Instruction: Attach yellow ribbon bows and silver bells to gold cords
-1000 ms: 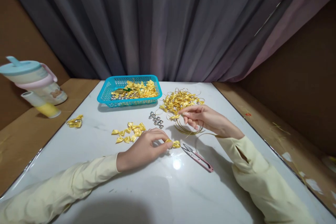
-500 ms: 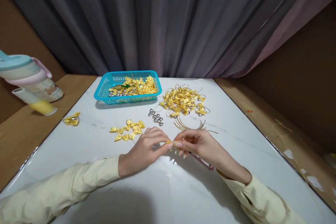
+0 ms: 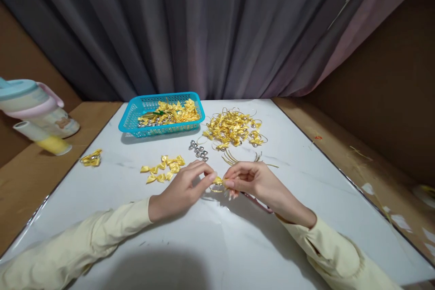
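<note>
Between my two hands is a small yellow satin bow (image 3: pixel 218 181) with a thin gold wire loop hanging below it. My left hand (image 3: pixel 185 186) is closed in a pinch at the bow's left edge. My right hand (image 3: pixel 260 186) pinches its right side between thumb and fingers, which partly cover it. Just beyond the right hand lie loose gold wires (image 3: pixel 231 158). Silver heart-like beads (image 3: pixel 199 150) form a small cluster beyond the left hand. Several loose yellow bows (image 3: pixel 163 168) lie to its left. Under the right hand a pinkish tool (image 3: pixel 256 202) is mostly hidden.
A blue basket (image 3: pixel 159 132) at the back holds bows and silver beads. Beside it is a pile of wired yellow bows (image 3: pixel 233 128). One bundle of bows (image 3: pixel 91 157) lies far left. A tumbler (image 3: pixel 37 108) and a yellow-and-white roll (image 3: pixel 44 138) stand at the left edge.
The fingertips have drawn slightly apart, so more of the bow and its wire loop shows between them. The camera view has shifted a little.
</note>
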Demonstrator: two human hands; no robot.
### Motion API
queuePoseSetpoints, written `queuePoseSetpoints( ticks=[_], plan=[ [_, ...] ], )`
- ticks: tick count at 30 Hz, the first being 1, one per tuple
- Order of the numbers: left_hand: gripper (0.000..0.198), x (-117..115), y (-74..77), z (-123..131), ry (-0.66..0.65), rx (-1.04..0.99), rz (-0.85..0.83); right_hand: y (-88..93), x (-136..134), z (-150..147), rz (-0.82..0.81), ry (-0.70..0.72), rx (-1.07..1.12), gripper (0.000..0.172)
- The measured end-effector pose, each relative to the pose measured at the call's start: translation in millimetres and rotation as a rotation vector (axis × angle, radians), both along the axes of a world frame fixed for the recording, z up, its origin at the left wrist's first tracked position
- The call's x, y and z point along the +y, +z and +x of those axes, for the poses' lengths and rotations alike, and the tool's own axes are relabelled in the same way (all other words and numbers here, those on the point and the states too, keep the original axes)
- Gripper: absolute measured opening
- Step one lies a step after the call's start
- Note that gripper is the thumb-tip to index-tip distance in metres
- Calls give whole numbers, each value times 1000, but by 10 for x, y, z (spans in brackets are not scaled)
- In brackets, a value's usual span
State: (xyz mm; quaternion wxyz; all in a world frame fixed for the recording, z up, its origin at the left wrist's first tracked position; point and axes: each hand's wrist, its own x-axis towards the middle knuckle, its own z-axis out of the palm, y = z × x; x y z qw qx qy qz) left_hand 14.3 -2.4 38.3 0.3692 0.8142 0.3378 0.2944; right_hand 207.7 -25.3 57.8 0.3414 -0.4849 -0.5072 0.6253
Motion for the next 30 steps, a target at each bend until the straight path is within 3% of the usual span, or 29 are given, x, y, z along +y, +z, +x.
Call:
queuePoseSetpoints(
  ticks=[5, 14, 21, 27, 30],
  plan=[
    [30, 15, 41, 1, -106, 82, -28, -38, -11, 18, 32, 5, 52, 25],
    [28, 30, -21, -13, -230, 129, -78, -122, -14, 15, 55, 58, 52, 20],
    [28, -21, -105, 11, -175, 67, -120, -129, -20, 20, 64, 54, 56, 20],
    [35, -64, -277, -3, -90, -120, -358, -166, 2, 7, 53, 42, 28, 23],
    [35, -68, -329, -16, -103, -135, -268, -175, -1, 6, 61, 44, 3, 22]
  ],
)
